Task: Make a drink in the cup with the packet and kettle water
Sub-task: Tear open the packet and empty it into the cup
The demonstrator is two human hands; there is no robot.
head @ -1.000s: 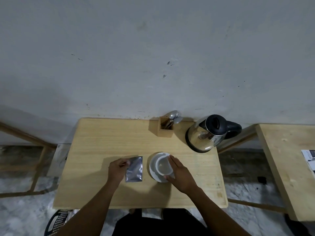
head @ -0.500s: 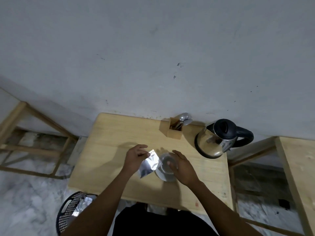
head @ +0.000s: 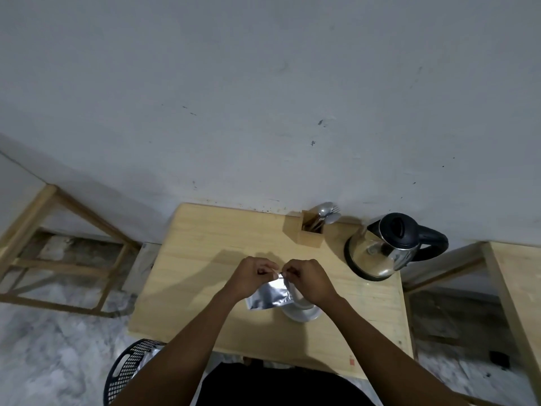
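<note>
A silver foil packet (head: 270,295) hangs in the air above the wooden table (head: 205,259). My left hand (head: 252,276) pinches its top edge from the left and my right hand (head: 309,279) pinches the same edge from the right, fingertips almost touching. Under my right hand a white saucer (head: 301,313) shows on the table; the cup on it is mostly hidden by the hand and packet. A steel kettle (head: 383,249) with a black lid and handle stands at the table's back right.
A wooden holder with spoons (head: 314,231) stands at the back edge, left of the kettle. A black perforated basket (head: 131,366) sits on the floor at the front left. Another wooden table (head: 518,303) lies to the right, a wooden frame (head: 58,247) to the left.
My left hand lifted the packet off the table. My right hand left the cup and came up to grip the packet's top edge beside the left hand.
</note>
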